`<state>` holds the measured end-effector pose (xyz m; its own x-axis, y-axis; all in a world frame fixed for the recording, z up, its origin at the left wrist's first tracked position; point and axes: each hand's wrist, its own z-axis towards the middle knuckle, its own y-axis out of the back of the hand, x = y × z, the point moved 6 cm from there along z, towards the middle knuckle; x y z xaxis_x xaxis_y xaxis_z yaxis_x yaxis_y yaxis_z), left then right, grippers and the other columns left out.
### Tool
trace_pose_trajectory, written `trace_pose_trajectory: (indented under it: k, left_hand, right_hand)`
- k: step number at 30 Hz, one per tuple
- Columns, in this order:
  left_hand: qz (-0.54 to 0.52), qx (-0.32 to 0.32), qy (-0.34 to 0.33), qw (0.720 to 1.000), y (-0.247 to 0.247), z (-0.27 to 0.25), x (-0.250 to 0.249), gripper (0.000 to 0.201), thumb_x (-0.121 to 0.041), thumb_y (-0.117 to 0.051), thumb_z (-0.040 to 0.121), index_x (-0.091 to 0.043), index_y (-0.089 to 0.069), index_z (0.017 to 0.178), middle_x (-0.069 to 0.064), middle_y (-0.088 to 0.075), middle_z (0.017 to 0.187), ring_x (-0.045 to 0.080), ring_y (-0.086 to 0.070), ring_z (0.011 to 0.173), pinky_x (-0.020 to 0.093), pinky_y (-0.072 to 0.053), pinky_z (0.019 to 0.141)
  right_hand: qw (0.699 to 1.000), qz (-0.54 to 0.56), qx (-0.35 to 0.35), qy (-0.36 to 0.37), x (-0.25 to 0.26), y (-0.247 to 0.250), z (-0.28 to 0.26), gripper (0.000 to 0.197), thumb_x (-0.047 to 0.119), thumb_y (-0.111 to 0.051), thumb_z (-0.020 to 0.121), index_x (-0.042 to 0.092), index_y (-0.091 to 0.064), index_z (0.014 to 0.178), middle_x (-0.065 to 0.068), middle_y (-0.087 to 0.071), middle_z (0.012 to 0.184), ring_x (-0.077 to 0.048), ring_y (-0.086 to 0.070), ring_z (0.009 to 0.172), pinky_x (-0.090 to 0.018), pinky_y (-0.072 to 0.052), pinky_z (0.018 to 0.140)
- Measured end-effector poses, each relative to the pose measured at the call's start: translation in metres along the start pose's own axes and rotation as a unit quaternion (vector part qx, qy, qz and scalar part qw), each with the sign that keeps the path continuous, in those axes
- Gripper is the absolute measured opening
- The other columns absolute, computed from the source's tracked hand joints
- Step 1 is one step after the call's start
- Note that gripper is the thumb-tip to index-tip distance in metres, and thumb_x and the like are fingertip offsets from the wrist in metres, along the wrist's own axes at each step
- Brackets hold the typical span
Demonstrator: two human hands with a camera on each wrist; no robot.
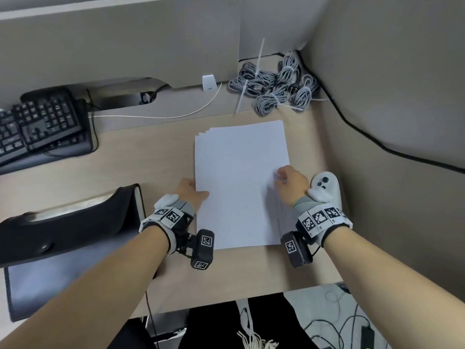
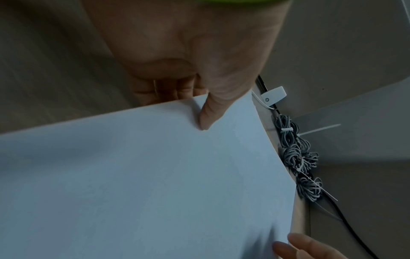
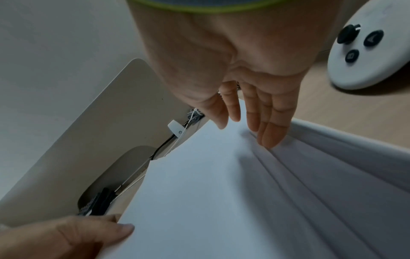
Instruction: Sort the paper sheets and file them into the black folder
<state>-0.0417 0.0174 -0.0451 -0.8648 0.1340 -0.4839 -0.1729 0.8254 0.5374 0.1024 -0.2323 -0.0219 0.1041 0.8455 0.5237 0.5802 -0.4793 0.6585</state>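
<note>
A stack of white paper sheets (image 1: 239, 182) lies slightly fanned in the middle of the desk. My left hand (image 1: 198, 191) pinches the stack's left edge; in the left wrist view the thumb (image 2: 208, 113) lies on top of the sheets (image 2: 144, 184) and the fingers sit under them. My right hand (image 1: 283, 176) rests at the right edge. In the right wrist view its straight fingertips (image 3: 269, 135) touch the stepped edges of the sheets (image 3: 221, 192). The black folder (image 1: 70, 222) lies open at the left of the desk, beside my left forearm.
A black keyboard (image 1: 37, 127) sits at the far left. Bundles of grey cable (image 1: 274, 89) lie behind the paper. A white controller (image 1: 325, 185) lies just right of my right hand. A black cable (image 1: 364, 132) runs along the right wall. The desk's front edge (image 1: 226, 298) is near.
</note>
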Motion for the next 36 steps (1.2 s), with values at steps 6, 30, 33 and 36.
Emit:
trace_pose_trajectory:
  k: [6, 30, 33, 36]
  left_hand:
    - [0.053, 0.009, -0.006, 0.999, 0.002, 0.0, 0.003, 0.014, -0.018, -0.06, 0.083, -0.007, -0.052, 0.088, 0.006, -0.056, 0.079, 0.018, -0.049, 0.061, 0.025, -0.036, 0.053]
    - [0.032, 0.014, -0.035, 0.999, -0.01, 0.001, -0.005, 0.018, -0.02, -0.067, 0.083, -0.016, -0.051, 0.077, 0.006, -0.059, 0.074, 0.026, -0.056, 0.066, 0.038, -0.053, 0.067]
    - [0.056, -0.004, -0.047, 0.997, 0.001, 0.001, 0.0, 0.015, -0.017, -0.062, 0.086, -0.012, -0.049, 0.081, 0.002, -0.049, 0.064, 0.02, -0.044, 0.056, 0.027, -0.037, 0.059]
    - [0.06, -0.02, -0.054, 0.997, 0.011, 0.004, 0.007, 0.018, -0.019, -0.063, 0.082, -0.014, -0.049, 0.071, 0.007, -0.052, 0.065, 0.021, -0.044, 0.053, 0.029, -0.04, 0.059]
  right_hand:
    - [0.992, 0.111, 0.011, -0.067, -0.001, -0.011, 0.001, 0.033, 0.019, -0.064, 0.084, 0.016, -0.054, 0.115, -0.003, -0.064, 0.103, -0.029, -0.065, 0.094, -0.041, -0.053, 0.088]
    - [0.993, 0.014, -0.023, -0.112, -0.029, 0.009, -0.006, 0.025, 0.013, -0.057, 0.086, 0.003, -0.057, 0.109, -0.015, -0.064, 0.105, -0.033, -0.061, 0.094, -0.032, -0.046, 0.074]
    - [0.993, 0.011, -0.023, -0.113, -0.027, 0.007, -0.007, 0.026, 0.014, -0.056, 0.087, 0.002, -0.056, 0.111, -0.015, -0.063, 0.106, -0.033, -0.06, 0.095, -0.034, -0.049, 0.077]
    - [0.994, 0.007, -0.019, -0.109, -0.021, 0.005, -0.007, 0.025, 0.016, -0.056, 0.086, 0.005, -0.054, 0.108, -0.013, -0.063, 0.103, -0.034, -0.061, 0.092, -0.037, -0.052, 0.08]
